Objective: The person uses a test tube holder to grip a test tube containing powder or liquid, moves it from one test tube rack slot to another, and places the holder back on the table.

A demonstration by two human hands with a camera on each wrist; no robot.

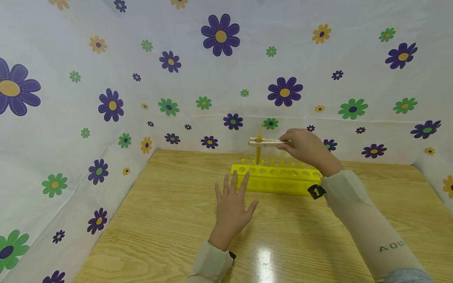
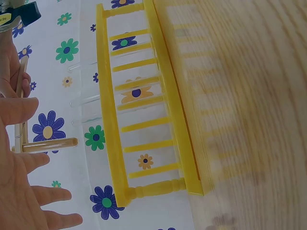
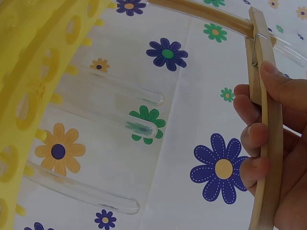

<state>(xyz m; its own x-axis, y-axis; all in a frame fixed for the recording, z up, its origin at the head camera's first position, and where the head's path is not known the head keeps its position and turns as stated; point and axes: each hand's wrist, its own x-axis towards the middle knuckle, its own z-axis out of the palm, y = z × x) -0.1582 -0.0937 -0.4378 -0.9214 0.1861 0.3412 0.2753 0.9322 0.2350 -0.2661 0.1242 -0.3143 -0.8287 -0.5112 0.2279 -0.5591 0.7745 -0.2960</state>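
My right hand (image 1: 306, 147) grips a wooden test tube holder (image 1: 270, 144) by its handle, thumb on one side and fingers curled on the other. The holder's far end clasps a glass test tube (image 1: 258, 152) partly filled with yellow-brown liquid. That tube hangs nearly upright, its rounded bottom above the left part of a yellow test tube rack (image 1: 279, 185) and apart from it in the left wrist view. My left hand (image 1: 231, 208), fingers spread and straight, is in front of the rack's left end and holds nothing.
Several clear tubes, one a glass tube (image 3: 105, 195), stand upside down on the rack's back pegs. The rack is on a wooden table (image 1: 170, 220). Behind and to the left hangs a white flower-patterned sheet (image 1: 191, 78).
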